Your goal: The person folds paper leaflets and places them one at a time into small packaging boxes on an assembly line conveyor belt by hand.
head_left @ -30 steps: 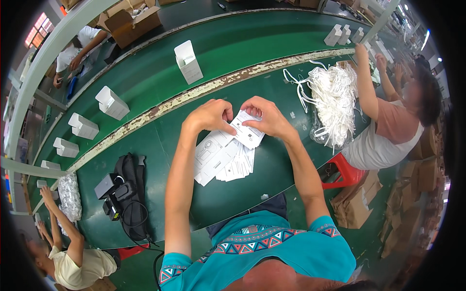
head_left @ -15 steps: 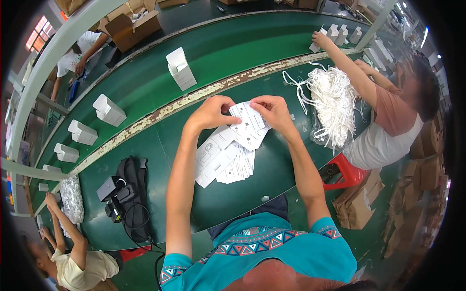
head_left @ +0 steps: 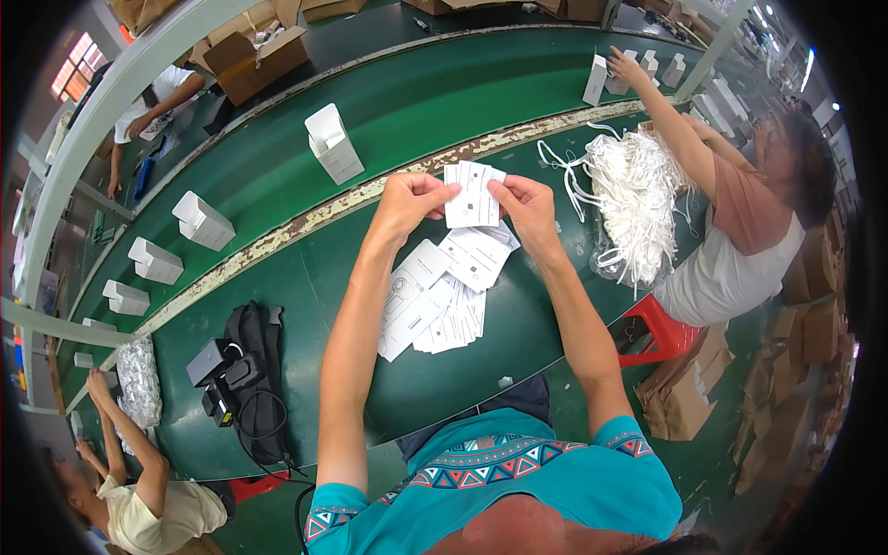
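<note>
- Pinching opposite edges, the left hand (head_left: 413,202) and right hand (head_left: 529,205) held printed leaflets (head_left: 473,202);
- these were near the spread leaflet pile (head_left: 450,305) on the green worktable (head_left: 310,338);
- white cords (head_left: 634,199) lay farther right.

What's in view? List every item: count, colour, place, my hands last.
Table: one, green, central
Belt: one, green, beyond the table
Held papers: several, white, upper centre
Loose papers: many, white, centre of table
Cord bundle: one, white, table right
Strap with devices: one, black, table left
Wrapped bundle: one, whitish, table's left end
Boxes: at least eight, white, along belt
Cartons: several, brown, beyond belt, floor right
Stools: two, red, right and lower left
Co-workers: at least three, mostly pale tops, right and left
Left hand: one, bare, papers' left edge
Right hand: one, bare, papers' right edge
</note>
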The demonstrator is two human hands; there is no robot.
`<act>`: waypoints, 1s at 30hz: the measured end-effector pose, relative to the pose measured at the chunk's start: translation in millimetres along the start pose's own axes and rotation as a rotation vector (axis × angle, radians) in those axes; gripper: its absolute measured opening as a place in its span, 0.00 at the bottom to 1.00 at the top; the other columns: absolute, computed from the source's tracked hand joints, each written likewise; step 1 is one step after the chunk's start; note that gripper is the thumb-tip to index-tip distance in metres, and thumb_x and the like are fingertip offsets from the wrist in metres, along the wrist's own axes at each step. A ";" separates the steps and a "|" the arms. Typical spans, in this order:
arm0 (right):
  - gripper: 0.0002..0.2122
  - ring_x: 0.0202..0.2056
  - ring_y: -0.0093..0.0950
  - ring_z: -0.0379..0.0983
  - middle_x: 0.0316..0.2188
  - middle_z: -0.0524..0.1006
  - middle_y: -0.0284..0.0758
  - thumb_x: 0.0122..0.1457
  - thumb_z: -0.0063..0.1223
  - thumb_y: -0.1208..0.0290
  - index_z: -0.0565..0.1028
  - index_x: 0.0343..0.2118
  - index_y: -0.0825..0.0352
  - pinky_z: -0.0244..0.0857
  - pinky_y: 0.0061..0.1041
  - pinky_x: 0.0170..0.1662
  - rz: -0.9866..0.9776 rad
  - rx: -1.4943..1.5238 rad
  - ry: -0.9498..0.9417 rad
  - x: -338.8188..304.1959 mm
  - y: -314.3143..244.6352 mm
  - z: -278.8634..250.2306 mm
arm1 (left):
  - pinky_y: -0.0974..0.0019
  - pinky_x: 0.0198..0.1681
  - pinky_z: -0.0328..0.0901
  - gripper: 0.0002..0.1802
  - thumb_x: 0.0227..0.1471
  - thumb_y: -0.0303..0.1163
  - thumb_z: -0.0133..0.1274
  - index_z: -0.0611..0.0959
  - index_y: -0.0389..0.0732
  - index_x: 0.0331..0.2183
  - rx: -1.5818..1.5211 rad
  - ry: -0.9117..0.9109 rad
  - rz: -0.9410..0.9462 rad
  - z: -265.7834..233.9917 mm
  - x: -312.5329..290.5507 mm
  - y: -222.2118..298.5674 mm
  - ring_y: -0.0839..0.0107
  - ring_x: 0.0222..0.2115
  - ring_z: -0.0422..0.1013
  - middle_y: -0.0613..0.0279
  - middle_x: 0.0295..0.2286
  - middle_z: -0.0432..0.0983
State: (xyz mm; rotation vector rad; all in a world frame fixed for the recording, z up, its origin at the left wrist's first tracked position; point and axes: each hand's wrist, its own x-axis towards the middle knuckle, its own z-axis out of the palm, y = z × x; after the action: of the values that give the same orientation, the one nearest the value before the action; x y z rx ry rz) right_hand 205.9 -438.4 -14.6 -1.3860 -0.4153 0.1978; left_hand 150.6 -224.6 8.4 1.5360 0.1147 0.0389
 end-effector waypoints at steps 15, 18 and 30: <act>0.11 0.41 0.23 0.77 0.44 0.79 0.39 0.61 0.53 0.86 0.79 0.45 0.76 0.72 0.22 0.44 -0.253 0.030 -0.058 -1.1 4.5 0.2 | 0.73 0.33 0.65 0.16 0.62 0.35 0.50 0.85 0.31 0.34 -0.028 -0.034 0.107 2.8 5.3 -4.0 0.80 0.29 0.72 0.64 0.29 0.80; 0.12 0.42 0.22 0.77 0.45 0.78 0.38 0.61 0.51 0.87 0.80 0.46 0.75 0.71 0.22 0.46 -0.373 -0.143 -0.084 -0.6 2.8 -1.3 | 0.74 0.35 0.68 0.15 0.58 0.37 0.61 0.85 0.32 0.35 -0.041 -0.066 0.064 13.9 -4.3 5.2 0.80 0.30 0.75 0.62 0.31 0.82; 0.12 0.21 0.16 0.69 0.28 0.78 0.31 0.62 0.60 0.74 0.76 0.47 0.72 0.61 0.15 0.23 0.135 0.099 -0.092 -2.3 -12.8 1.2 | 0.75 0.24 0.64 0.09 0.53 0.29 0.65 0.87 0.32 0.32 0.063 0.015 0.226 5.0 -0.4 1.0 0.84 0.21 0.71 0.65 0.22 0.81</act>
State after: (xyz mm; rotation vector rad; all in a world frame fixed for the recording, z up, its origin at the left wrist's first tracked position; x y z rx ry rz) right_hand 202.0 -440.5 -2.3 -1.3111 -0.3834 0.3889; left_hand 150.7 -229.6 9.6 1.6056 -0.0467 0.2284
